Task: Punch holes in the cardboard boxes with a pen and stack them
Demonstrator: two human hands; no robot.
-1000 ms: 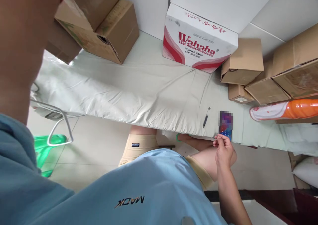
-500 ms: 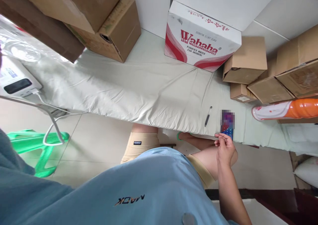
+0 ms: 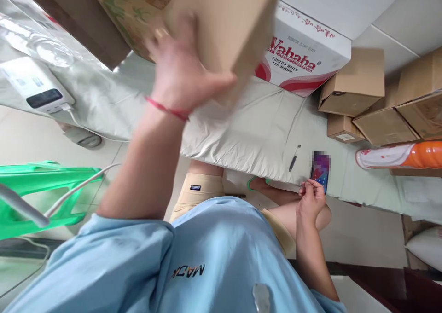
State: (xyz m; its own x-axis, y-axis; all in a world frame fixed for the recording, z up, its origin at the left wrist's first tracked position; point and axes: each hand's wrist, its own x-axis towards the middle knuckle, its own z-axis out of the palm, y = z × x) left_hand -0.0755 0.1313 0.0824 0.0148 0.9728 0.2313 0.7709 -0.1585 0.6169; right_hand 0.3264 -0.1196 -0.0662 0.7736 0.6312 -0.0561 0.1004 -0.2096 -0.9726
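My left hand [image 3: 183, 69], a red string around its wrist, is wrapped over the near side of a plain cardboard box [image 3: 221, 23]. Both are smeared by motion, and the box hangs over the cloth-covered table [image 3: 248, 133]. Behind the hand shows a second cardboard box [image 3: 129, 14] with green print. My right hand [image 3: 311, 200] rests at the table's front edge, thumb and fingers pinched together; whatever they hold, if anything, I cannot make out. Just beyond its fingertips lies a phone [image 3: 319, 172] with a lit, partly blurred screen. A pen [image 3: 294, 159] lies left of the phone.
A white and red water carton [image 3: 304, 64] stands at the back. Several brown boxes [image 3: 355, 78] and an orange and white cylinder [image 3: 407, 155] sit on the right. On the left are a white device with a cable [image 3: 41, 89] and a green stool [image 3: 44, 175].
My left hand has come into view and holds the plain cardboard box, now shifted right from the stack and partly covering the water carton. My right hand stays by the phone.
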